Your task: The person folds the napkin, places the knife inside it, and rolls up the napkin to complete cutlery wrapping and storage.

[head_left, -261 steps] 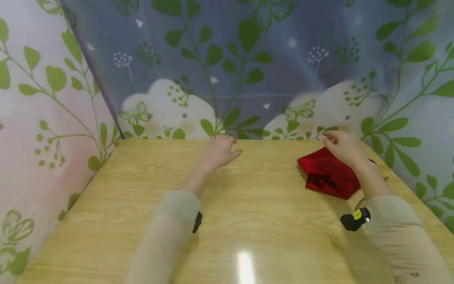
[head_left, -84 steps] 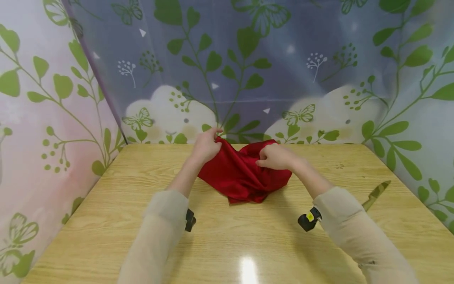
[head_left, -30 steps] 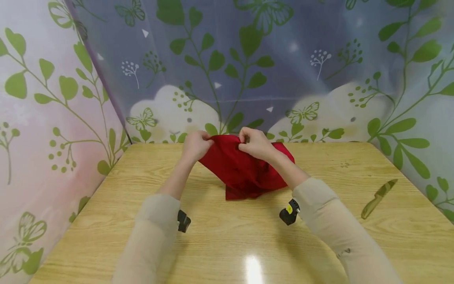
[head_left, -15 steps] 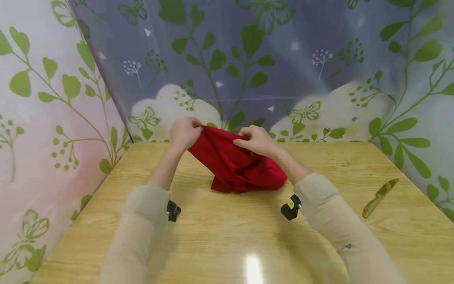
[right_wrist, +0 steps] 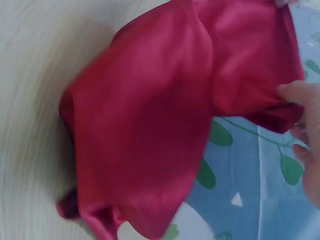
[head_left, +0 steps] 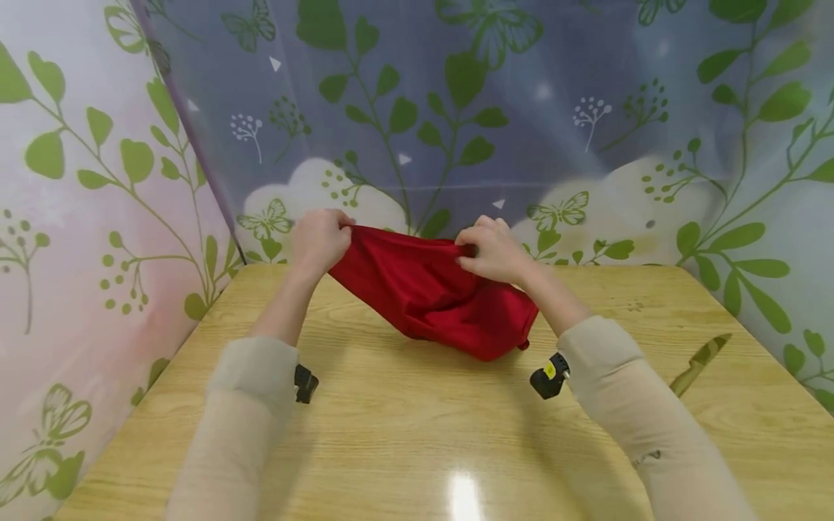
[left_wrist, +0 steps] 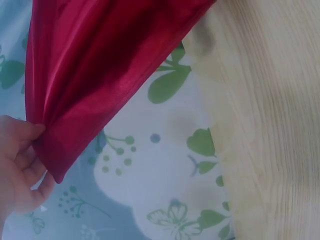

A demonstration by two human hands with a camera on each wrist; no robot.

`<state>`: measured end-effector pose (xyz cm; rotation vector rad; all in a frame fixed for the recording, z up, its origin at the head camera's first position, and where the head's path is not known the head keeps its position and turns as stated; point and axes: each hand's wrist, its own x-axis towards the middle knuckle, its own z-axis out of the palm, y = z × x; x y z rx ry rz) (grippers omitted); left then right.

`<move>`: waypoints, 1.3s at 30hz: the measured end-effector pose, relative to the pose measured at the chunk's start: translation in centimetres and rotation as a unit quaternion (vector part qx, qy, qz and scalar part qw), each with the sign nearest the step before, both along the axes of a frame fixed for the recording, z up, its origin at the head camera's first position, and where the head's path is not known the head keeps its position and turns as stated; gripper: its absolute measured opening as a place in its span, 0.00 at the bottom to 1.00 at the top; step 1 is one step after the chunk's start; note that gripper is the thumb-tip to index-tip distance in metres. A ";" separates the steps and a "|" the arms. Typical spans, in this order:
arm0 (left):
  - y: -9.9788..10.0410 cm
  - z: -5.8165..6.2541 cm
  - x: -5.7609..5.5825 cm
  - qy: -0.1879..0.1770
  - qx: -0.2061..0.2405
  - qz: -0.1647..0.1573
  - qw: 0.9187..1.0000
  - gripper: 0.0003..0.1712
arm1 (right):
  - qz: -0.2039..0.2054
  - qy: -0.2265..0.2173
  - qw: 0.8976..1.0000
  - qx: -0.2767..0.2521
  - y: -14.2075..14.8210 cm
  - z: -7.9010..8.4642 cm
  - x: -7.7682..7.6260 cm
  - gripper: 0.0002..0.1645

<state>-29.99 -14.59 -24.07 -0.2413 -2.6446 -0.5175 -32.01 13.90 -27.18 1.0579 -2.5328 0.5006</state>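
Note:
A shiny red satin cloth [head_left: 423, 282] hangs in folds between my two hands over the far part of the table. At its upper left corner my left hand [head_left: 321, 242] pinches the fabric between thumb and fingers; the left wrist view shows that corner poking out below the fingertips [left_wrist: 36, 131]. My right hand [head_left: 493, 250] grips the top edge farther right, with the fabric bunched at the thumb in the right wrist view. The cloth's lower right part droops, and a small dark red twisted end [right_wrist: 68, 204] sticks out there.
A knife [head_left: 700, 364] lies on the wooden table [head_left: 391, 449] at the right, its handle end partly hidden by my right sleeve. Printed fabric walls [head_left: 417, 108] with leaves and butterflies enclose the back and sides. Black wrist cameras [head_left: 550, 376] sit below both forearms.
The cloth came from the right side to the middle. Lately my left hand has moved left and up with its corner, and my right hand slightly right, stretching the top edge between them.

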 end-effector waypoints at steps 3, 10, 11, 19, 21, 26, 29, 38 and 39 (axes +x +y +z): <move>-0.6 0.1 0.1 0.010 -0.018 0.010 1.000 0.17 | 0.008 -0.014 0.999 0.037 0.9 0.5 0.0 0.07; -2.5 -0.1 0.2 -0.032 -0.027 0.043 0.998 0.18 | -0.028 -0.009 0.996 0.083 3.6 0.7 -0.4 0.07; -2.8 -0.1 0.3 -0.035 -0.028 0.048 0.998 0.19 | -0.039 -0.004 0.995 0.088 3.9 0.7 -0.3 0.07; -4.6 0.2 0.7 -0.033 -0.023 0.066 0.997 0.18 | -0.123 0.017 0.988 0.091 6.7 0.6 -0.2 0.06; -4.9 0.1 0.7 -0.037 -0.025 0.068 0.997 0.18 | -0.146 0.014 0.986 0.082 7.2 0.8 -0.1 0.05; -5.5 -0.8 0.4 0.002 -0.064 0.074 0.995 0.17 | -0.183 -0.015 0.981 0.062 8.6 1.6 0.3 0.07; -5.9 -1.6 0.2 0.029 -0.088 0.075 0.993 0.17 | -0.200 -0.041 0.977 0.054 9.6 2.1 0.4 0.08; -7.4 -3.1 -0.1 0.064 -0.067 0.084 0.992 0.13 | -0.254 -0.092 0.963 0.011 12.2 2.8 0.8 0.13; -7.5 -3.1 0.0 0.059 -0.050 0.084 0.993 0.12 | -0.255 -0.096 0.962 -0.006 12.4 2.8 0.9 0.14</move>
